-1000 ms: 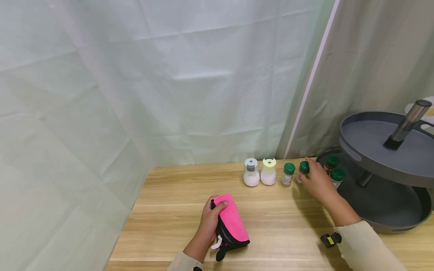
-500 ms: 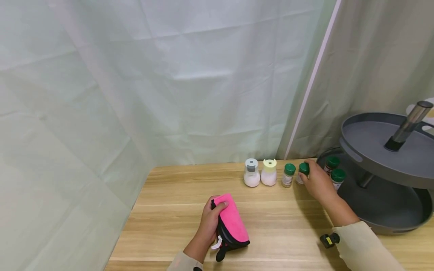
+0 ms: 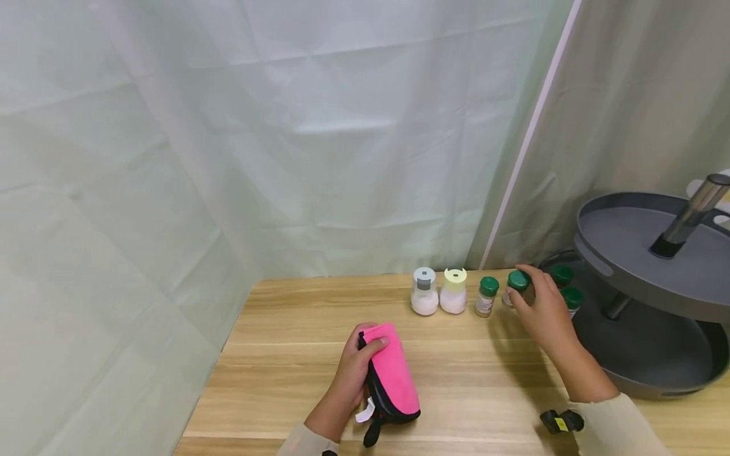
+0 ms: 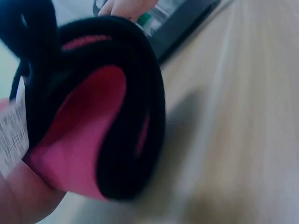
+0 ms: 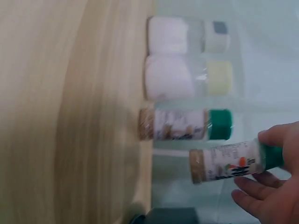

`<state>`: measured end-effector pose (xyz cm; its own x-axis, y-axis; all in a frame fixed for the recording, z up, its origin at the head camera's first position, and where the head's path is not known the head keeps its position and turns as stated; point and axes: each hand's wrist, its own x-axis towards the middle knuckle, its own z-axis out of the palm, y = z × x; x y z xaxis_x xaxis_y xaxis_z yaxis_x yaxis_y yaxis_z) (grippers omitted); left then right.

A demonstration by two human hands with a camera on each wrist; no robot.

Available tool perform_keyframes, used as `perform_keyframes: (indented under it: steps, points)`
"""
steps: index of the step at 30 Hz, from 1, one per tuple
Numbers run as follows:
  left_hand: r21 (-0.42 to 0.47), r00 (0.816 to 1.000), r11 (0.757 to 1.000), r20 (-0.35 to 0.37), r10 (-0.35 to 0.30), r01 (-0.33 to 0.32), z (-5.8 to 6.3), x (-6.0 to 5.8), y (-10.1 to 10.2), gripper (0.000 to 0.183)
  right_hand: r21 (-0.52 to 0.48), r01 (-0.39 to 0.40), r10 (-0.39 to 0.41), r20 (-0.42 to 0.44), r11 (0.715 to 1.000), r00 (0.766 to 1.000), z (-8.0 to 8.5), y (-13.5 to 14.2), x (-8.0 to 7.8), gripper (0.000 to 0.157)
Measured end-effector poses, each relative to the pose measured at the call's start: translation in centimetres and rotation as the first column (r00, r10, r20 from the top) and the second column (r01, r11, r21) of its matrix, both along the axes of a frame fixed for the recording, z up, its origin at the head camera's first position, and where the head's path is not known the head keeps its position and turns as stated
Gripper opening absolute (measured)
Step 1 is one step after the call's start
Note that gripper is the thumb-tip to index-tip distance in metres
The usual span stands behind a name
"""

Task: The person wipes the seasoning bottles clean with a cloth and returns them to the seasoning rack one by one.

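Note:
My left hand (image 3: 352, 366) grips a folded pink cloth (image 3: 395, 373) with black edging, a white tag and a black loop, just above the table. In the left wrist view, the rolled layers of this cloth (image 4: 88, 126) fill much of the picture. My right hand (image 3: 546, 316) holds a green-lidded spice jar (image 5: 229, 162) by its lid, thumb on one side and fingers on the other. The right wrist view shows the jar's base raised off the tabletop and the jar slightly tilted. Beside it stands a second green-lidded spice jar (image 3: 485, 297).
Two white-filled bottles, one grey-topped (image 3: 424, 292) and one yellow-topped (image 3: 454, 292), stand left of the jars. A grey two-tier round tray (image 3: 639, 215) is at the right, with two green-lidded jars (image 3: 572, 297) on its lower tier. A curtain (image 3: 342, 158) hangs behind the wooden table (image 3: 285, 354).
My right hand has taken hold of the spice jar and lifted it slightly, moving a little to the right. My left hand keeps its grip on the cloth, almost in place.

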<state>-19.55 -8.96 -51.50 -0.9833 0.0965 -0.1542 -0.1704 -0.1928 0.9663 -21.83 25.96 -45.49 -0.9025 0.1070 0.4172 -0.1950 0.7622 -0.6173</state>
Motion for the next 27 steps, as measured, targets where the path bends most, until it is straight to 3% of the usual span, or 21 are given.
perform_keyframes:
  steps: [7, 13, 18, 22, 27]
  points:
    - [-0.025, 0.992, 0.995, -0.083, -0.100, 0.098, 3.4, 0.9, 1.0, 0.047, -0.018, -0.062, 0.059, -0.127, 0.998, 0.990, 0.9, -1.2, 1.8, 0.062]
    - [-0.085, 0.978, 0.985, -0.135, -0.158, 0.147, 6.0, 1.6, 1.7, 0.043, -0.082, -0.186, 0.177, -0.108, 0.979, 0.978, 1.7, -2.7, 3.2, 0.068]
    - [-0.167, 0.970, 0.976, -0.175, -0.169, 0.140, 7.5, 2.1, 2.2, 0.042, -0.092, -0.227, 0.219, -0.092, 0.969, 0.971, 2.3, -4.1, 4.2, 0.054]
    - [-0.261, 0.962, 0.959, -0.212, -0.171, 0.112, 8.4, 2.3, 2.5, 0.042, -0.033, -0.248, 0.244, -0.094, 0.968, 0.965, 2.2, -4.8, 4.6, 0.051]
    - [-0.337, 0.954, 0.936, -0.235, -0.184, 0.097, 8.9, 2.2, 2.8, 0.041, 0.035, -0.329, 0.331, -0.116, 0.944, 0.937, 1.8, -5.6, 4.8, 0.051]
